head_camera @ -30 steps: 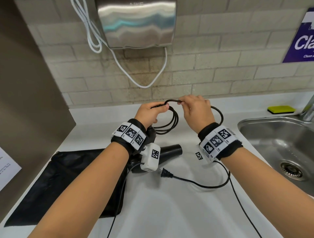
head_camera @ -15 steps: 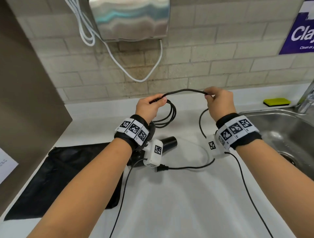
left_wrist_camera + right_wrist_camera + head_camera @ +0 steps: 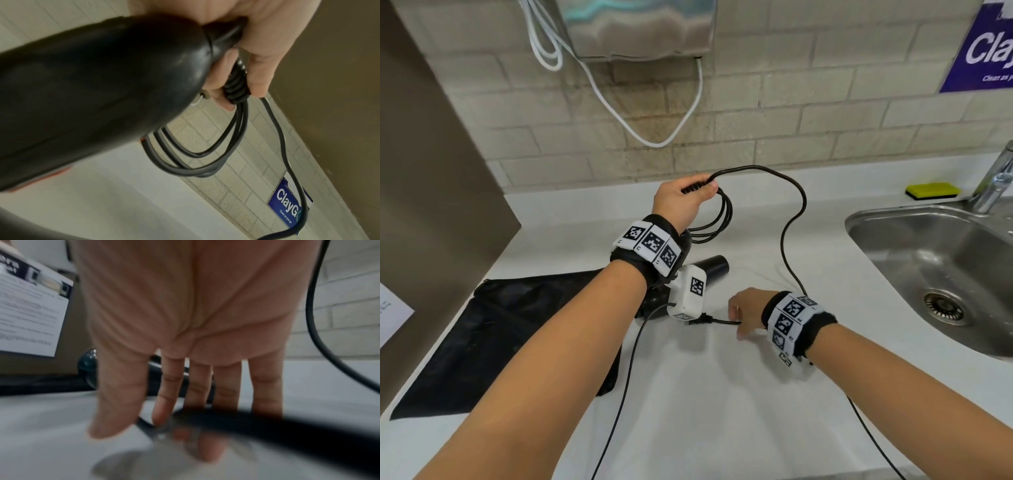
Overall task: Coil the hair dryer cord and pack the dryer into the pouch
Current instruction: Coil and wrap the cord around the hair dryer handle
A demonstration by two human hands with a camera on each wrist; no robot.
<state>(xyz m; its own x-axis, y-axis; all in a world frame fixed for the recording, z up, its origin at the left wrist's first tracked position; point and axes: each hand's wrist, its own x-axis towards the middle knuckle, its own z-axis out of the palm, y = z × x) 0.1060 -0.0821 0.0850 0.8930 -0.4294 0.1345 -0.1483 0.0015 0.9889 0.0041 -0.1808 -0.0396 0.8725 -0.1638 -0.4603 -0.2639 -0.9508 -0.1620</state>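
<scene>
While left hand (image 3: 681, 202) grips the coils of cord (image 3: 792, 219) above the counter, right hand (image 3: 744, 313) reaches open-fingered over the tail near plug (image 3: 697, 319). Cord looks springy; take it just behind the plug.

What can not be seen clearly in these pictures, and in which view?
- Hair dryer: head view, mostly hidden behind the left wrist's camera.
- Right hand: right wrist view is blurred; whether the fingers already grip the cord is unclear.
- Pouch: head view, its opening is covered by the left arm.
</scene>
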